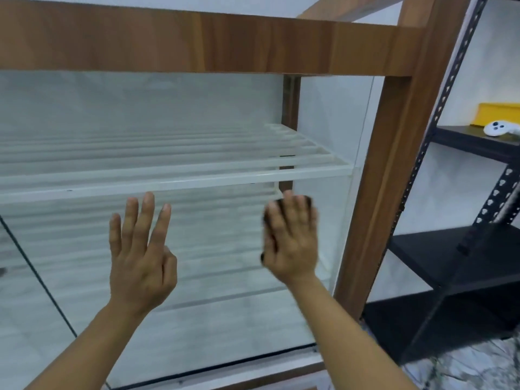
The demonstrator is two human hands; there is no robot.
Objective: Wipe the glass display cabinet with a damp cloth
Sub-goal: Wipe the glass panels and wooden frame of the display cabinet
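- Wood frames the glass display cabinet (197,43) that fills the view, and its front pane (225,263) faces the person.
- On this pane the right hand (291,237) lies flat, with fingers straight and together. It presses a dark cloth (308,199), which shows only at the fingertips and beside the palm. The hand is blurred, so I judge it is in the middle of a wiping stroke.
- Left hand (140,249) is released, with fingers spread and pointing up. It grasps nothing. I cannot tell whether it touches the glass or only hovers close to it.
- Behind the glass, just above both hands, runs a white slatted shelf (168,178).
- To wipe well, I think the palm should press evenly, so the whole cloth meets the glass. Strokes should overlap and reach the wooden post at the right edge.
- Bare fingers of the free hand may leave prints, so it is better to rest them on the frame.
- Farther right stands a black metal rack (464,263) with a yellow box (498,114) and a white controller (501,128).
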